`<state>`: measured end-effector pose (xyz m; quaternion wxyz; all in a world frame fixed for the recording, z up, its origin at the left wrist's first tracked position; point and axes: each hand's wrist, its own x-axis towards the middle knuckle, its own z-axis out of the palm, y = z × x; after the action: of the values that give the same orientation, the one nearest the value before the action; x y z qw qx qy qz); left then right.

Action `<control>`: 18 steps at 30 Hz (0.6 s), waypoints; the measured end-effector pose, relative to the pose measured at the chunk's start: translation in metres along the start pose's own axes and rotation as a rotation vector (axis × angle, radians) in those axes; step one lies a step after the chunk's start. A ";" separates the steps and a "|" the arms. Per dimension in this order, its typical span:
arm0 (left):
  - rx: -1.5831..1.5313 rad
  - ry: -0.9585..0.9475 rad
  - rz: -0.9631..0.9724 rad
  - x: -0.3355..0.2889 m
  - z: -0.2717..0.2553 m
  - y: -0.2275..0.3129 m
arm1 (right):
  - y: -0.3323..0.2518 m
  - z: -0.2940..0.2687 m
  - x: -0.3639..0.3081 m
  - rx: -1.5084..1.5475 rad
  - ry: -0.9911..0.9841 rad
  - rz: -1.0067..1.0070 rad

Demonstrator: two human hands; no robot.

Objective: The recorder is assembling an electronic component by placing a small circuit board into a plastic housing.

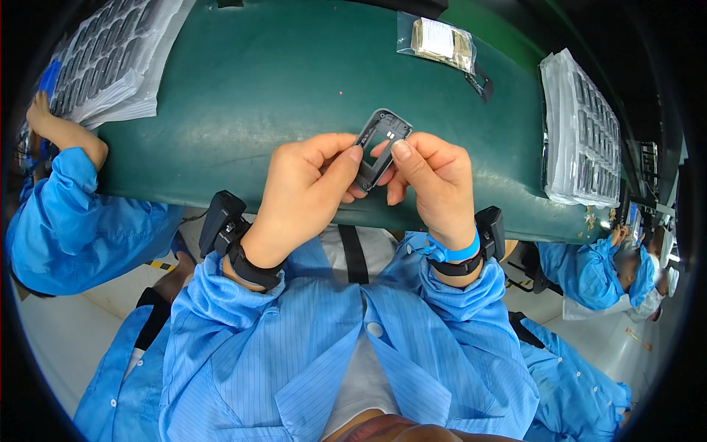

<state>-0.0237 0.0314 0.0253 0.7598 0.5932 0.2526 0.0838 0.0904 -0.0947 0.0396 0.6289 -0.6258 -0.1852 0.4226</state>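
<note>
Here we are, nearest first: the left hand point(309, 177) has the left edge of a grey frame point(398, 128) pinched, thumb on top, while the right hand point(440, 173) pinches the opposite edge, its thumb pressing the rim. The frame sits tilted between them, held up above the green table point(243, 88). It looks light and fairly stiff, moulded plastic perhaps, smooth enough to slip; the narrow bars around its open window seem the fragile part, so the long outer rims look the best hold. The fingers behind are partly hidden, so I can't judge how firmly they press.

Out to the frame's right, a stack of clear trays point(585, 140) carries dark pieces in rows of pockets. Beyond the frame and rightward, a clear bag point(406, 33) holds a yellowish bundle point(458, 55) with a white label. Far left of the frame, another pocketed tray point(110, 55) shows more dark, elongated pieces.
</note>
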 end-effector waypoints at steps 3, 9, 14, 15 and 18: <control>-0.017 0.008 -0.001 0.001 0.000 0.000 | 0.000 -0.002 0.000 -0.006 -0.007 0.000; -0.074 -0.020 0.011 0.002 -0.005 -0.005 | 0.001 -0.004 0.001 0.056 -0.046 0.017; -0.081 -0.017 0.019 0.004 -0.001 -0.006 | 0.001 -0.008 0.002 0.055 -0.043 0.021; -0.029 -0.006 0.036 0.004 0.001 -0.004 | 0.000 -0.009 0.002 0.056 -0.042 0.022; 0.139 0.022 0.077 0.007 0.002 -0.004 | 0.000 -0.010 0.001 0.022 -0.070 0.039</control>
<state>-0.0176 0.0311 0.0202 0.7103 0.6527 0.2432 0.1017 0.0993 -0.1000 0.0381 0.6205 -0.6070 -0.1902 0.4586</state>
